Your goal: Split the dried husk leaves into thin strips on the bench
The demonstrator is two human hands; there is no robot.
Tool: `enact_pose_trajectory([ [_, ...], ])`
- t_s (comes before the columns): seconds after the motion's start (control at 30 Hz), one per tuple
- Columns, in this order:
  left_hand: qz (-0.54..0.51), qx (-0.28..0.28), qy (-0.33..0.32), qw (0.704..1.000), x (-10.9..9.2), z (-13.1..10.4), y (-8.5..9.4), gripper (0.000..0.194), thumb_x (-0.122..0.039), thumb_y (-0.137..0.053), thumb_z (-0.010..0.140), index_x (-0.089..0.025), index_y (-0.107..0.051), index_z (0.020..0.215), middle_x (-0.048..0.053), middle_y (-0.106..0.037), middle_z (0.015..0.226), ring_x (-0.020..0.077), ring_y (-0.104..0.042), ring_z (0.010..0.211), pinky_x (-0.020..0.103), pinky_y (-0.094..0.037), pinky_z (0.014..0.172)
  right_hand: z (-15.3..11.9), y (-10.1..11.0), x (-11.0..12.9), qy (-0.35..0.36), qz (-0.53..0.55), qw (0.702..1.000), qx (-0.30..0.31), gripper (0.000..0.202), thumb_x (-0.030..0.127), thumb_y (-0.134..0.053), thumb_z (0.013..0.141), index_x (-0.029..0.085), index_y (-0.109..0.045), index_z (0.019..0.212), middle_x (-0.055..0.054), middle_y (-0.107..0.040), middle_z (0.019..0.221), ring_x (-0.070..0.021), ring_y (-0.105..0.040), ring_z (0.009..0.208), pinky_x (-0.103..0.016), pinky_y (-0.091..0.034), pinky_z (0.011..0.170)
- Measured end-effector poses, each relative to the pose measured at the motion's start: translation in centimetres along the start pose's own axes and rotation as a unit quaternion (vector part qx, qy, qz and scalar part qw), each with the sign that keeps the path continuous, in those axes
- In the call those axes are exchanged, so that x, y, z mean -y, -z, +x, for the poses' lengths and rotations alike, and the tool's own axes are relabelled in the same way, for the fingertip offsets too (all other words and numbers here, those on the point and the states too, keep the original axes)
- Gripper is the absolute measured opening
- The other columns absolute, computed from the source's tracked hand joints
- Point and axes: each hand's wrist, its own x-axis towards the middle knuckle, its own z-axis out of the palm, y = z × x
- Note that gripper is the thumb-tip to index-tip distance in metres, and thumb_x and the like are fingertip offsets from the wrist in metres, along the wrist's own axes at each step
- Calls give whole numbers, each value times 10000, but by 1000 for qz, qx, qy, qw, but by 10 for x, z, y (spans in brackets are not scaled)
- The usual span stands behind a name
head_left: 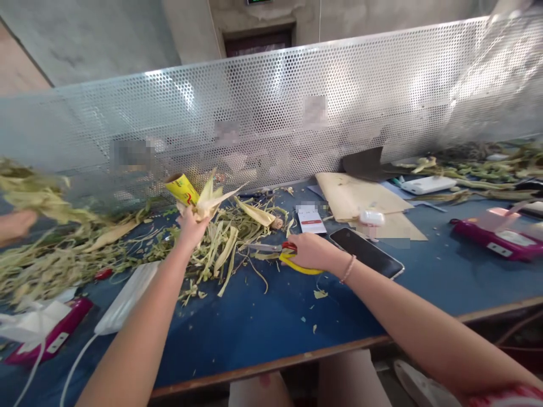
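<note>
The left hand (193,229) is raised above the back half of the blue table (271,333), its fingers clamped on a pale dry husk (210,200) whose pointed leaves spread up and to the right. Just behind that hand a tilted yellow cylinder (181,188) shows; whether the fingers touch it I cannot tell.

The right hand (311,251) is near the middle of the table, fingers curled around the yellow-and-red handles of a pair of scissors (265,247). The blades point left, toward a loose heap of dried stalks and leaves (224,243); whether they are fully together I cannot tell. The heap runs from mid-table toward the left edge.

Just beyond the right wrist, which wears a thin bracelet (348,269), a dark-screened phone (367,251) lies flat. A second phone (311,219) with a lit white screen is behind the right hand. Toward the back edge, along which a perforated metal panel (271,107) stands, lie brown paper sheets (360,192), with a small white case (372,217) at their front.

A magenta power strip (496,240) sits toward the right end, another (63,333) near the front left corner. At the left edge, another person's hand (17,226) is beside blurred dry leaves (34,192).
</note>
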Motion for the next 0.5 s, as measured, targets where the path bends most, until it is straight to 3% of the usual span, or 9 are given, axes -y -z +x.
enact_pose_trajectory([
  [0.1, 57, 2, 17, 998, 0, 1, 8, 742, -235, -657, 634, -180, -377, 1319, 192, -224, 1413, 397, -221, 1315, 509, -288, 1020, 2, -9, 4, 26, 35, 999, -9, 255, 379, -536, 758, 176, -594, 901, -70, -642, 875, -183, -597, 773, -237, -373, 620],
  [0.17, 105, -23, -57, 993, -5, -9, 9, 694, -231, -642, 652, -185, -408, 1304, 177, -107, 1470, 461, -18, 1334, 622, -162, 1021, 4, -15, 4, 42, 59, 997, -22, 246, 322, -552, 750, 163, -593, 934, -78, -633, 896, -187, -588, 820, -243, -393, 676],
  [0.23, 169, -51, -194, 965, -15, -23, 1, 598, -209, -589, 693, -192, -454, 1275, 145, -118, 1488, 472, 109, 1318, 691, 22, 983, 7, -19, 4, 60, 71, 995, -38, 244, 294, -569, 743, 141, -599, 931, -102, -612, 915, -200, -571, 852, -263, -404, 723],
  [0.27, 182, -26, -261, 948, -21, -29, -6, 560, -168, -560, 700, -188, -480, 1253, 139, -186, 1476, 441, 88, 1335, 663, 54, 1001, 8, -20, 3, 69, 75, 994, -45, 246, 299, -582, 739, 131, -604, 918, -114, -598, 930, -205, -562, 857, -276, -409, 740],
  [0.33, 160, 109, -343, 919, -33, -36, -27, 536, -94, -511, 691, -163, -511, 1222, 152, -322, 1423, 373, -77, 1361, 570, -45, 1068, 9, -19, 3, 77, 95, 991, -54, 234, 310, -598, 741, 121, -609, 880, -121, -574, 932, -198, -550, 830, -292, -415, 756],
  [0.4, 110, 204, -366, 901, -42, -37, -52, 552, -44, -477, 665, -172, -531, 1199, 144, -374, 1399, 326, -188, 1351, 522, -91, 1081, 10, -18, 4, 75, 122, 988, -54, 186, 289, -598, 753, 123, -605, 838, -102, -563, 884, -179, -538, 791, -290, -420, 751],
  [0.5, 64, 281, -378, 880, -50, -25, -84, 475, 3, -497, 588, -225, -653, 975, 107, -582, 1198, 294, -348, 1286, 524, -37, 1077, 9, -18, 7, 74, 145, 985, -54, 195, 305, -601, 762, 136, -583, 856, -80, -549, 867, -174, -525, 802, -292, -422, 753],
])
